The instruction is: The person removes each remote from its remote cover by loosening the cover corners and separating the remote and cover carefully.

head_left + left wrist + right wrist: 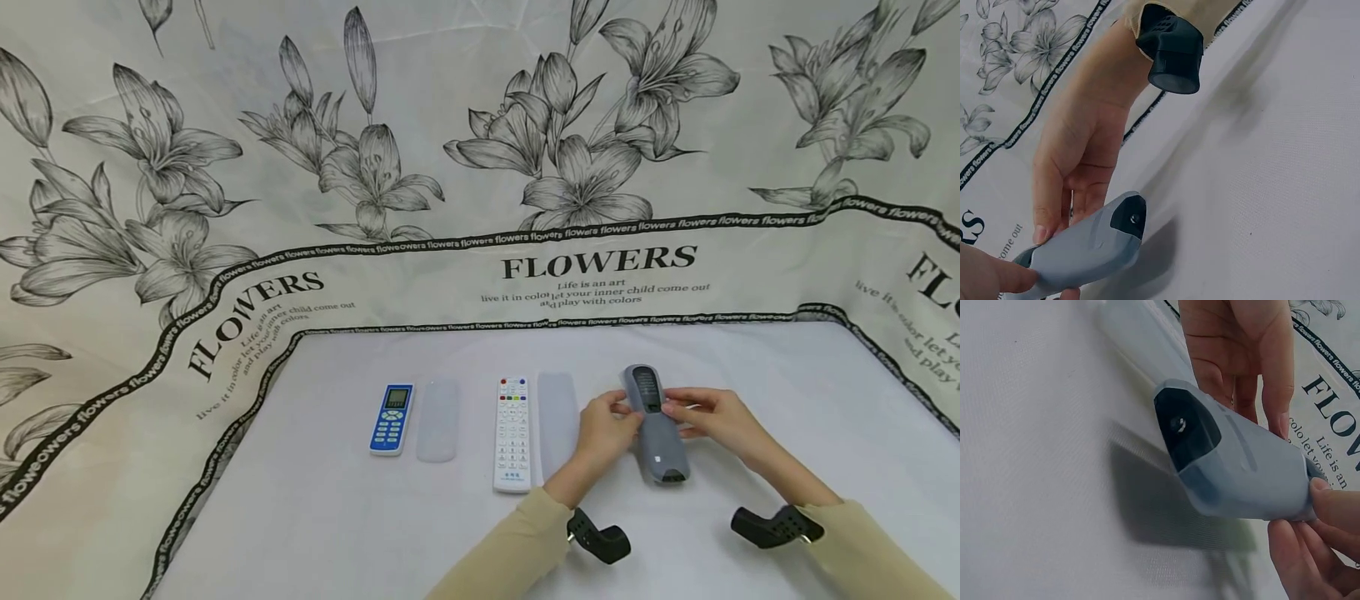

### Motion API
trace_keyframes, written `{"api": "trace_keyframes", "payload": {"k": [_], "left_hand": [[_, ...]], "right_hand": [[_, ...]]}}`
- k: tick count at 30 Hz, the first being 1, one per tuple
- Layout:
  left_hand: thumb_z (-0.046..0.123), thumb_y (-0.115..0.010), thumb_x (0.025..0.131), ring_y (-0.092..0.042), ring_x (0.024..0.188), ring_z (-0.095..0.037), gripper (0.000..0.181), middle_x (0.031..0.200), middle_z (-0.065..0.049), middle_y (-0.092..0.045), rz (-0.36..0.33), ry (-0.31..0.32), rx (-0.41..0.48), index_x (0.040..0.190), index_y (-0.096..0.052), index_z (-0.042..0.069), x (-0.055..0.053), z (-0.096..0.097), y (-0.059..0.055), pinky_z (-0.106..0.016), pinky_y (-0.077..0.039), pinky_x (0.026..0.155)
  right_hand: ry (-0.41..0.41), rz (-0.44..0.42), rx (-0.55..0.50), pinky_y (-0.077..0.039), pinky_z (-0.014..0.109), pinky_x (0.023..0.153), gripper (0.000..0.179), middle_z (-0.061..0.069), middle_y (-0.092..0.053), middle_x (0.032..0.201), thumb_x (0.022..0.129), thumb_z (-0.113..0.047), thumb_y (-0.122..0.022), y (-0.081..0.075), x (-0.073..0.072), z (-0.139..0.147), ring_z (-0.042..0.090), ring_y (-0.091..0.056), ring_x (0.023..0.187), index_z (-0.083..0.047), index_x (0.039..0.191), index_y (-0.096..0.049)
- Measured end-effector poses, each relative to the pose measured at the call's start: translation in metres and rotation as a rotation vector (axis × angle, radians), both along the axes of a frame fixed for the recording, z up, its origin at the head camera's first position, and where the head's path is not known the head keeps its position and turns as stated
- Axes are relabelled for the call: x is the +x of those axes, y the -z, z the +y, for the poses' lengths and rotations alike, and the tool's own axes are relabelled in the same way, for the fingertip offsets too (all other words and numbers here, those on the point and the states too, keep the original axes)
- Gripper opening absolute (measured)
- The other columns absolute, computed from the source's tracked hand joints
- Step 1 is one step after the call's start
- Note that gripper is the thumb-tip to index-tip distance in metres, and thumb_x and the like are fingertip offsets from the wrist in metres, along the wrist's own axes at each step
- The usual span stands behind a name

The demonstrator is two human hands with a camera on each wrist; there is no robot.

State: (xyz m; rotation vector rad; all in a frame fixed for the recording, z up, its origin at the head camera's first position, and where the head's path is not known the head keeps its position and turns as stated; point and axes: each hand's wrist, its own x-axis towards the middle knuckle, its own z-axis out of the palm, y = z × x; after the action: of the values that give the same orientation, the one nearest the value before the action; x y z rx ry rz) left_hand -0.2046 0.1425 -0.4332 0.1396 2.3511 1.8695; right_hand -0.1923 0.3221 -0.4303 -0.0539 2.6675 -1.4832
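In the head view, a dark remote control in a grey silicone cover (660, 437) is raised off the table between both hands. My left hand (606, 427) pinches its left edge, and my right hand (716, 417) grips the opposite edge. Each thumb presses on the top side, with fingers curled at the side and beneath. The cover's open end shows the dark body (1186, 428) with a small round part on it in the right wrist view. From the left wrist, the covered remote (1088, 250) looks tilted, casting a shadow below.
Left of the hands lie a long white remote (512, 433) and an empty translucent sleeve (557, 417), partly behind the left hand. Farther left are a blue remote (392, 421) and a shorter translucent sleeve (437, 421). A flower-print cloth (600, 275) hangs behind the white tabletop (315, 517).
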Motion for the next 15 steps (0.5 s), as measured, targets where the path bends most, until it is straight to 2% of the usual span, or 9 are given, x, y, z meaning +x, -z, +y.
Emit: {"api": "trace_keyframes", "payload": {"k": [4, 6, 8, 10, 12, 15], "left_hand": [[0.002, -0.067, 0.08, -0.061, 0.064, -0.006, 0.044, 0.088, -0.008, -0.069, 0.018, 0.015, -0.079, 0.123, -0.061, -0.005, 0.0008, 0.0011, 0.0015, -0.015, -0.049, 0.056], [0.002, -0.066, 0.078, -0.055, 0.065, -0.003, 0.044, 0.084, -0.005, -0.066, 0.013, 0.017, -0.106, 0.121, -0.062, -0.005, 0.0016, 0.0025, 0.0021, -0.014, -0.047, 0.057], [0.002, -0.065, 0.077, -0.052, 0.063, -0.003, 0.035, 0.076, 0.0, -0.06, -0.002, 0.021, -0.113, 0.111, -0.066, -0.005, 0.0025, 0.0042, 0.0033, -0.015, -0.045, 0.054], [0.0, -0.063, 0.075, -0.047, 0.057, -0.004, 0.018, 0.068, 0.003, -0.052, -0.011, 0.027, -0.119, 0.093, -0.067, -0.004, 0.0033, 0.0061, 0.0048, -0.015, -0.04, 0.05], [0.0, -0.062, 0.074, -0.042, 0.051, -0.004, 0.002, 0.059, 0.006, -0.045, -0.013, 0.029, -0.129, 0.074, -0.06, 0.002, 0.0038, 0.008, 0.0066, -0.015, -0.034, 0.046], [-0.001, -0.059, 0.073, -0.033, 0.042, -0.005, 0.021, 0.049, 0.008, -0.036, 0.0, 0.044, -0.158, 0.06, -0.047, 0.01, 0.0043, 0.0093, 0.008, -0.016, -0.026, 0.04]], "right_hand": [[0.006, -0.048, -0.003, -0.058, 0.025, 0.07, 0.058, 0.028, -0.061, 0.12, 0.094, -0.026, -0.062, 0.0023, -0.0007, 0.0011, -0.006, -0.06, 0.08, 0.014, 0.132, -0.047], [0.006, -0.072, 0.003, -0.058, 0.025, 0.07, 0.058, 0.026, -0.062, 0.118, 0.094, -0.027, -0.062, 0.0035, -0.0016, 0.002, -0.004, -0.061, 0.079, 0.014, 0.132, -0.047], [0.002, -0.098, 0.005, -0.058, 0.026, 0.071, 0.059, 0.024, -0.064, 0.115, 0.093, -0.027, -0.063, 0.0044, -0.0028, 0.0032, -0.001, -0.063, 0.079, 0.014, 0.132, -0.047], [-0.008, -0.12, 0.003, -0.058, 0.028, 0.071, 0.059, 0.023, -0.066, 0.112, 0.093, -0.026, -0.062, 0.0055, -0.0041, 0.0048, 0.001, -0.064, 0.08, 0.016, 0.131, -0.046], [-0.012, -0.144, 0.005, -0.059, 0.028, 0.071, 0.059, 0.024, -0.067, 0.111, 0.093, -0.025, -0.062, 0.0064, -0.0053, 0.0064, 0.004, -0.066, 0.08, 0.017, 0.131, -0.046], [-0.003, -0.172, 0.018, -0.059, 0.028, 0.07, 0.059, 0.025, -0.067, 0.111, 0.093, -0.025, -0.062, 0.0083, -0.0066, 0.008, 0.005, -0.066, 0.08, 0.018, 0.13, -0.045]]}}
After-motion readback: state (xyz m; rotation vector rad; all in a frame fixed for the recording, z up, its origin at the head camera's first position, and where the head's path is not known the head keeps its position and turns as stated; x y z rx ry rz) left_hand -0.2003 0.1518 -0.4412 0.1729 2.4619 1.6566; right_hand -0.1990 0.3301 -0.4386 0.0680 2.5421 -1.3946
